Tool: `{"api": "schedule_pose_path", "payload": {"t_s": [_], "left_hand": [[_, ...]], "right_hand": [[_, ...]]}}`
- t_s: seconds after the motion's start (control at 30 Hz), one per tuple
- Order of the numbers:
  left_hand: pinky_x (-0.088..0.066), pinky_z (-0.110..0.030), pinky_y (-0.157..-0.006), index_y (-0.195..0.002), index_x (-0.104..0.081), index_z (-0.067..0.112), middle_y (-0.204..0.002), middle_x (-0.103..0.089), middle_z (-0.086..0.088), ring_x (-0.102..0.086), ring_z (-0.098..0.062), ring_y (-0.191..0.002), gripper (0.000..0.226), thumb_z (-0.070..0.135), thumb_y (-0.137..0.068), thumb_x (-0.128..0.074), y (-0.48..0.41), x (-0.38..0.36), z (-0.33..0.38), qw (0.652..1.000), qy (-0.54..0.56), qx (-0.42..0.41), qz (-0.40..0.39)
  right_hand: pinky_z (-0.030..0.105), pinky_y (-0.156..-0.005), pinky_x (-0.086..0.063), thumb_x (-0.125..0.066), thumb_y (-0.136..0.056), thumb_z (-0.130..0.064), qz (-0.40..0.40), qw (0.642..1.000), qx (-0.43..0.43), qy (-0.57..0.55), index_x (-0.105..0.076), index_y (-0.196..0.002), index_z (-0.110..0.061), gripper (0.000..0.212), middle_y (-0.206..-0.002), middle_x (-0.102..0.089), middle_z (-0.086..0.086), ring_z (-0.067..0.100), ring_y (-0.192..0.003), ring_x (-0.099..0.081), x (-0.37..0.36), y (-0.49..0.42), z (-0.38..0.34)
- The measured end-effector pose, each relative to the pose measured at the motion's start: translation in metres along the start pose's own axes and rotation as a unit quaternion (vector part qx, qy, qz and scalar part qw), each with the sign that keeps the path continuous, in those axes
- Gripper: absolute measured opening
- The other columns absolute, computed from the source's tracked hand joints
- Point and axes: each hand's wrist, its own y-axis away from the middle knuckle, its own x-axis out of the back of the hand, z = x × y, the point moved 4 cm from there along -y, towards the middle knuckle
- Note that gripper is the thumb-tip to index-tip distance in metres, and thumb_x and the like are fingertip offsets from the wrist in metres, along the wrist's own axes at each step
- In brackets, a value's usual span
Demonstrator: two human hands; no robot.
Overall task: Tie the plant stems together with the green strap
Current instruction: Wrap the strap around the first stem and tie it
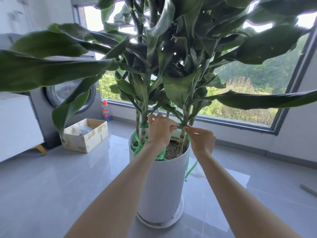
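A tall leafy plant with several pale stems grows from a white ribbed pot on the floor. A green strap wraps the left stems and runs across to the right stems. Loose strap coils lie on the soil and one length hangs over the pot's right rim. My left hand pinches the strap between the stem groups. My right hand pinches the strap right beside the right stems, fingertips nearly meeting those of the left.
An open cardboard box sits on the grey tiled floor to the left, beside a washing machine. A red-capped bottle stands by the window sill. Large leaves overhang at head height. A big window lies behind the plant.
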Motion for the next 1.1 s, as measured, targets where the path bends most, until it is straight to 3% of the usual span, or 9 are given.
{"api": "schedule_pose_path", "payload": {"t_s": [0.1,0.2,0.33,0.43,0.63,0.7,0.8,0.97,1.1], "left_hand": [[-0.032,-0.028,-0.097,-0.115,-0.067,0.022,-0.097,-0.071,-0.003,-0.056,-0.02,-0.1,0.025,0.019,-0.092,-0.057,-0.002,-0.001,-0.001,0.999,-0.001,-0.034,-0.042],[-0.048,-0.035,-0.088,-0.121,-0.063,0.015,-0.105,-0.068,-0.012,-0.061,-0.026,-0.099,0.029,0.01,-0.095,-0.052,-0.002,0.0,-0.003,0.994,0.022,-0.048,-0.091],[-0.049,-0.026,-0.083,-0.124,-0.06,0.017,-0.104,-0.068,-0.014,-0.064,-0.025,-0.095,0.037,0.0,-0.093,-0.049,-0.002,0.003,-0.006,0.99,0.017,-0.072,-0.118],[-0.055,-0.034,-0.081,-0.124,-0.06,0.021,-0.098,-0.071,-0.013,-0.067,-0.023,-0.089,0.051,-0.012,-0.088,-0.047,0.002,0.006,-0.009,0.991,0.012,-0.08,-0.106],[-0.036,-0.024,-0.105,-0.129,-0.056,0.019,-0.128,-0.06,0.0,-0.052,-0.013,-0.12,0.046,-0.005,-0.091,-0.051,0.017,0.027,-0.016,0.994,-0.011,-0.098,-0.056],[-0.037,-0.028,-0.105,-0.13,-0.055,0.02,-0.125,-0.062,-0.001,-0.055,-0.013,-0.117,0.041,0.003,-0.093,-0.051,0.025,0.037,-0.019,0.996,0.004,-0.075,-0.044],[-0.047,-0.035,-0.098,-0.126,-0.058,0.021,-0.115,-0.067,0.002,-0.065,-0.013,-0.101,0.032,0.014,-0.095,-0.051,0.036,0.049,-0.025,0.999,0.021,-0.019,-0.03],[-0.055,-0.043,-0.079,-0.098,-0.065,0.01,-0.105,-0.07,-0.01,-0.067,-0.029,-0.091,0.02,0.012,-0.094,-0.046,0.062,0.057,-0.031,0.99,0.028,0.094,-0.096],[-0.05,-0.036,-0.089,-0.114,-0.066,0.017,-0.118,-0.064,-0.009,-0.059,-0.028,-0.105,0.03,0.014,-0.092,-0.045,0.083,0.063,-0.037,0.97,0.058,0.185,-0.147]], "right_hand": [[0.006,-0.053,-0.033,-0.075,-0.077,-0.033,-0.002,1.0,-0.006,-0.005,-0.074,-0.101,-0.016,0.029,-0.102,-0.072,0.007,0.005,-0.08,-0.056,0.0,0.001,0.0],[0.006,-0.053,-0.032,-0.074,-0.078,-0.033,-0.005,1.0,-0.01,-0.002,-0.073,-0.102,-0.017,0.029,-0.105,-0.072,0.006,0.005,-0.081,-0.055,0.001,0.003,0.0],[0.01,-0.055,-0.034,-0.072,-0.081,-0.032,-0.009,1.0,-0.004,0.005,-0.073,-0.104,-0.017,0.027,-0.107,-0.071,0.006,0.009,-0.088,-0.059,0.002,0.006,-0.003],[0.011,-0.055,-0.035,-0.069,-0.085,-0.029,-0.026,1.0,0.004,0.014,-0.071,-0.108,-0.018,0.026,-0.11,-0.07,0.005,0.009,-0.088,-0.059,0.004,0.008,-0.006],[0.018,-0.074,-0.046,-0.06,-0.089,-0.01,-0.088,0.995,-0.013,0.054,-0.061,-0.125,-0.022,0.038,-0.113,-0.069,0.0,0.008,-0.096,-0.061,0.005,0.017,-0.01],[0.017,-0.075,-0.044,-0.055,-0.089,-0.005,-0.115,0.991,-0.022,0.071,-0.056,-0.131,-0.022,0.045,-0.115,-0.068,0.0,0.007,-0.093,-0.056,0.007,0.024,-0.013],[0.019,-0.079,-0.042,-0.053,-0.089,-0.005,-0.149,0.982,-0.029,0.111,-0.055,-0.132,-0.02,0.045,-0.12,-0.065,0.001,0.013,-0.105,-0.057,0.014,0.034,-0.017],[0.025,-0.094,-0.042,-0.053,-0.086,-0.005,-0.173,0.971,-0.056,0.154,-0.064,-0.122,-0.018,0.04,-0.127,-0.062,0.001,0.02,-0.118,-0.053,0.029,0.05,-0.022],[0.032,-0.099,-0.045,-0.053,-0.083,0.0,-0.205,0.963,-0.082,0.155,-0.068,-0.116,-0.013,0.038,-0.124,-0.063,0.006,0.025,-0.115,-0.055,0.03,0.071,-0.027]]}}
